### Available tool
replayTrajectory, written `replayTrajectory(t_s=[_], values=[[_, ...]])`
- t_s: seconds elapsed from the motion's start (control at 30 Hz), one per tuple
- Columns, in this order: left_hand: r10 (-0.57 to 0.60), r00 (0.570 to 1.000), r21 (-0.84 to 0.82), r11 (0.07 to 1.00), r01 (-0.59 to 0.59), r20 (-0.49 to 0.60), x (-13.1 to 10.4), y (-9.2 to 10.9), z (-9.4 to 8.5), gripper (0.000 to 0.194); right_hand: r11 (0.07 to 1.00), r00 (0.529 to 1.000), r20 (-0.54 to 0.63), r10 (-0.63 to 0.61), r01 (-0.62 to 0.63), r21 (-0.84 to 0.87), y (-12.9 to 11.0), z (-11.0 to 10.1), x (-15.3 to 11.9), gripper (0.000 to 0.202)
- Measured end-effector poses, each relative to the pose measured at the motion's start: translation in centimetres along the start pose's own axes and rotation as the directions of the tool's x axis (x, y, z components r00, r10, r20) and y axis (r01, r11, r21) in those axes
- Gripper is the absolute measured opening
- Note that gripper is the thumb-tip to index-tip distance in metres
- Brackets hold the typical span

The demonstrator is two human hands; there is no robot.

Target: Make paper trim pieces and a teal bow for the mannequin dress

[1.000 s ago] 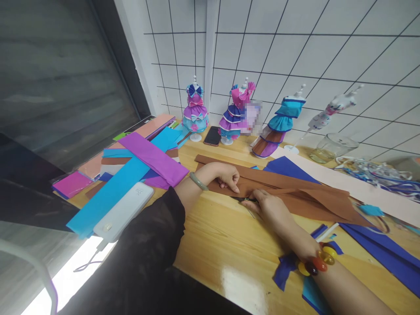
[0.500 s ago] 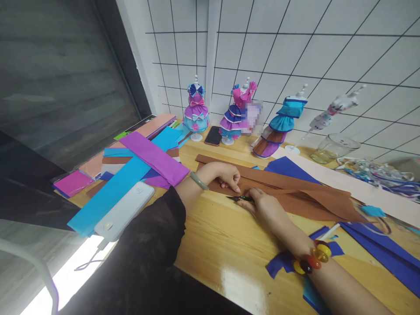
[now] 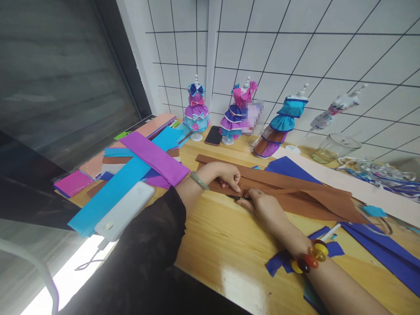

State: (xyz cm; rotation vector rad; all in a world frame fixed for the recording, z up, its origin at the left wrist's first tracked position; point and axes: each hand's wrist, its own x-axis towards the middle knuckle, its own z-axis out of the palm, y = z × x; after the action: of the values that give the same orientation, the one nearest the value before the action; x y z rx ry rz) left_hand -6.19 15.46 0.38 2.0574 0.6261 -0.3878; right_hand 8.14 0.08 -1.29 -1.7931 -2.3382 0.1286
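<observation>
A long folded brown sheet (image 3: 282, 188) lies across the table. My left hand (image 3: 229, 177), wearing a green bangle, rests on the sheet's left part with fingers bent and pressed down at its near edge. Just right of it my right hand (image 3: 259, 201) is closed on small dark scissors (image 3: 236, 198), whose blades lie at the sheet's near edge. The scissors' handles are mostly covered by my fingers.
Purple (image 3: 154, 157) and light blue strips (image 3: 114, 188) lie left, beside a white power bank (image 3: 124, 212). Small dressed mannequins (image 3: 196, 109), a phone (image 3: 213, 135) and a glass jar (image 3: 334, 148) stand or lie behind. Blue scraps (image 3: 278, 262) lie near my right forearm.
The scissors' blades look closer together and show less beyond my right fingers. My left hand stays in place on the brown sheet.
</observation>
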Motion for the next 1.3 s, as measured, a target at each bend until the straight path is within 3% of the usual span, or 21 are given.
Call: replayTrajectory(t_s=[1.0,1.3], values=[[0.008,1.0,-0.028,1.0,-0.007,0.014,0.2,-0.2,0.0,0.031,0.999,1.0,0.011,-0.008,0.009,-0.045,-1.2,0.4,0.8,0.033],[-0.001,1.0,-0.022,1.0,0.0,-0.011,0.1,-0.2,0.0,0.039,0.999,1.0,0.03,0.0,-0.001,0.033,0.7,-0.8,-1.9,0.035]])
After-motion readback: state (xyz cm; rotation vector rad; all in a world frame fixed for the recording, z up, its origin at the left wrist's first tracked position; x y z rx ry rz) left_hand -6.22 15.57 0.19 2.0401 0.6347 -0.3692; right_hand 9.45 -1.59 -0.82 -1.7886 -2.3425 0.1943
